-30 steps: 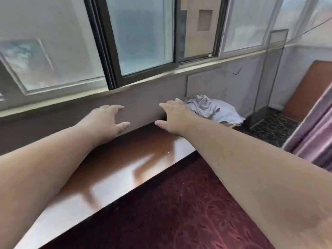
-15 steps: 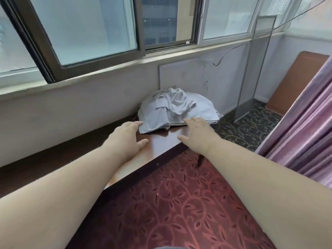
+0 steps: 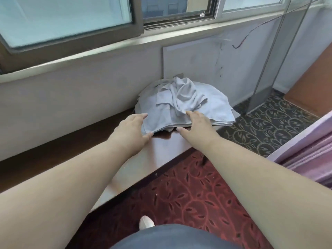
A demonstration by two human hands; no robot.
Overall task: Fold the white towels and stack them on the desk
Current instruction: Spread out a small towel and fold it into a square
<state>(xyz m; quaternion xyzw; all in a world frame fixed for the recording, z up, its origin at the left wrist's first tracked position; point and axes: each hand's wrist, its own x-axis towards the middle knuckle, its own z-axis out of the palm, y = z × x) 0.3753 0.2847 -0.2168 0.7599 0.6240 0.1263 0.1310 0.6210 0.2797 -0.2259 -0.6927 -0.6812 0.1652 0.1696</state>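
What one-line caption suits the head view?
Both hands, left and right, reach the white towels heaped on the desk.

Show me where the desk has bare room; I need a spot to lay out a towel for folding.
The bare patch is the brown desk top left of the towel pile, between the wall and the front edge. The right end is crowded: the pile covers it, with the left hand and right hand at its near edge.

The towel pile [image 3: 186,105] sits on the desk's [image 3: 161,150] right end, against the wall [image 3: 71,97] below the window [image 3: 68,17].
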